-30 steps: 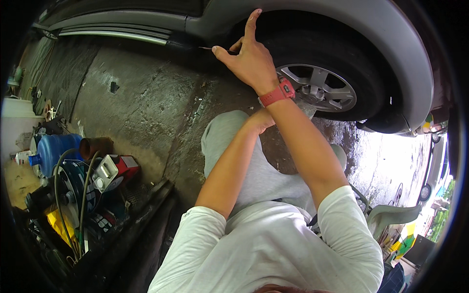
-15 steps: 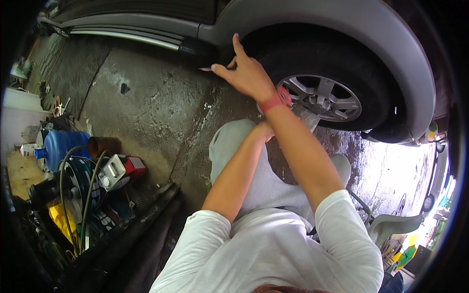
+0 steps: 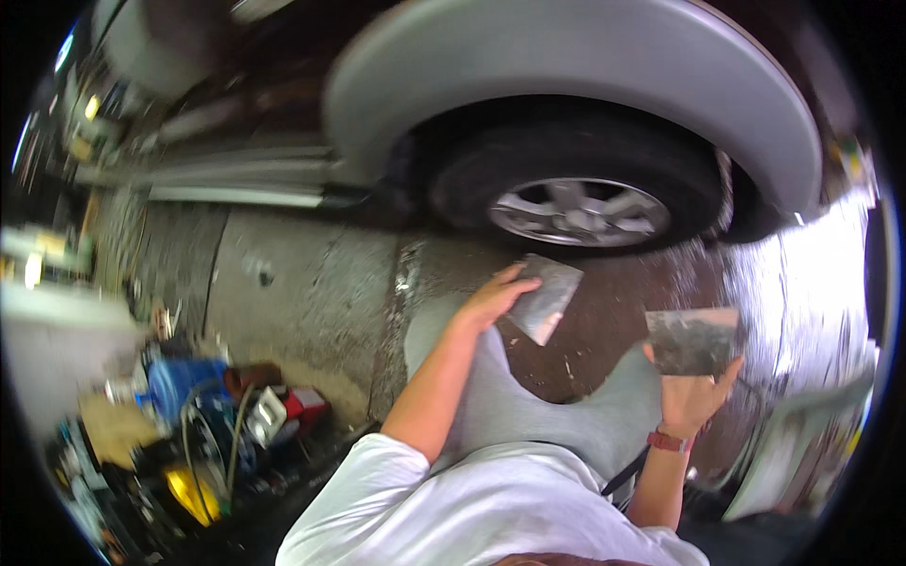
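My left hand (image 3: 498, 296) grips a flat grey rectangular plate (image 3: 549, 300), thumb on its upper face and the other fingers beneath. The plate is tilted, with a smeared surface. In my right hand (image 3: 692, 396), which wears a red wristband (image 3: 668, 441), is a second flat grey plate (image 3: 694, 340), with a paler strip along its far edge. That plate hides most of the right fingers; the thumb shows beside its near right corner. Both plates are held apart from each other, above my knees and short of a car wheel (image 3: 578, 212).
A grey wheel arch (image 3: 585, 57) curves over the tyre, and a side step (image 3: 236, 196) runs left. At the lower left lie a blue water jug (image 3: 179, 385), a red and white container (image 3: 283, 413) and hoses. A pale chair (image 3: 802, 443) stands at the right.
My right hand has swung from the far left, across my left arm, back to the right. Both plates now show plainly. The view has shifted, and the left parts are blurred.
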A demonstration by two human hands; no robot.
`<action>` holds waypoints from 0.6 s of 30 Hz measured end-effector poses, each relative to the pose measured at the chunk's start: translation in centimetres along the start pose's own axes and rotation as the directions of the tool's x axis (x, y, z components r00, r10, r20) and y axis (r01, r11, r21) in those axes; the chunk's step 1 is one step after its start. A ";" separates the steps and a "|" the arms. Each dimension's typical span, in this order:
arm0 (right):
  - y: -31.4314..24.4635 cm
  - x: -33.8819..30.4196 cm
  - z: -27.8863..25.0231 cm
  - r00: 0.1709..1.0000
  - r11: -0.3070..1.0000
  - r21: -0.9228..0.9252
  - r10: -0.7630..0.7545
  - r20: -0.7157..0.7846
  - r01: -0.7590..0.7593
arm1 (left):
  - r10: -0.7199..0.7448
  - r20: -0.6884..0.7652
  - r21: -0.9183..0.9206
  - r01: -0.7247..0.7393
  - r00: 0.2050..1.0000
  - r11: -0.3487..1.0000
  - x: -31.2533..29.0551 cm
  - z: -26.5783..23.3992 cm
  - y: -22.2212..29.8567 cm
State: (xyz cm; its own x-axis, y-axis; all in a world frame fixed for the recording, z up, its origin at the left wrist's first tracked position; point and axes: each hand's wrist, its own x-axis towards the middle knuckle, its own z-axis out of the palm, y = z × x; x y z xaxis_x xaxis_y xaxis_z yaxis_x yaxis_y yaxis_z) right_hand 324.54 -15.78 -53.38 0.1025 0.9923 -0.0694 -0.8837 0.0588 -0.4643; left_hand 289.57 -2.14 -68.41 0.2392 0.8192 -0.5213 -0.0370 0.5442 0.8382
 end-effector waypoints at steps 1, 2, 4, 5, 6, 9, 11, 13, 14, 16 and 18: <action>-1.1 -0.8 -0.4 0.999 0.999 0.039 -0.034 -0.026 0.035 | -0.048 0.024 -0.019 0.048 0.999 0.999 -1.2 1.7 2.2; -2.0 -1.4 -0.6 0.987 1.000 0.013 -0.025 -0.158 0.027 | -0.086 0.098 -0.048 0.091 0.991 0.995 -1.6 2.7 3.2; -3.5 -1.1 0.0 0.965 0.997 -0.008 0.067 -0.252 -0.071 | -0.183 0.022 0.014 0.183 0.983 0.983 -2.3 4.4 3.8; -4.6 -1.2 0.9 0.957 0.992 -0.062 0.092 -0.275 -0.113 | -0.207 -0.031 0.039 0.208 0.978 0.977 -3.1 5.9 4.6; -4.9 -1.6 0.3 0.908 0.986 -0.118 0.058 -0.414 -0.117 | -0.244 -0.016 -0.011 0.244 0.970 0.970 -3.9 7.4 5.5; -7.0 -2.3 4.3 0.920 0.651 -0.713 -0.057 -0.389 -0.261 | -0.317 -0.068 -0.057 0.314 0.946 0.948 -6.3 9.7 5.9; -11.0 -2.6 8.2 0.972 0.410 -0.901 -0.112 -0.208 -0.146 | -0.338 -0.095 -0.066 0.332 0.936 0.941 -8.2 13.3 8.8; -14.5 -3.7 11.6 0.990 0.225 -0.971 -0.095 -0.101 -0.077 | -0.348 -0.114 -0.096 0.339 0.930 0.936 -12.0 18.3 13.5; -15.9 -4.4 12.9 0.993 0.178 -0.981 -0.079 -0.085 -0.070 | -0.316 -0.123 -0.092 0.306 0.941 0.947 -13.5 21.3 15.8; -19.5 -6.1 17.3 0.997 0.125 -0.989 -0.011 -0.077 -0.075 | -0.246 -0.184 -0.096 0.232 0.952 0.968 -16.8 28.6 22.1; -21.3 -8.3 20.5 0.995 0.026 -0.999 -0.100 0.030 0.033 | -0.083 -0.135 -0.084 0.072 0.987 0.994 -20.1 34.9 28.7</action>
State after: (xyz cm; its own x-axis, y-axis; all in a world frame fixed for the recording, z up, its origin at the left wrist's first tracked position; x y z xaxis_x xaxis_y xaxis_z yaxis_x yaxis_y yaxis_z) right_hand 333.14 -23.01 -24.79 0.1763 0.9843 0.0041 0.4367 -0.0745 -0.8965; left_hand 317.61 -9.32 -28.27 0.1087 0.7881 -0.6059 -0.1007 0.6151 0.7820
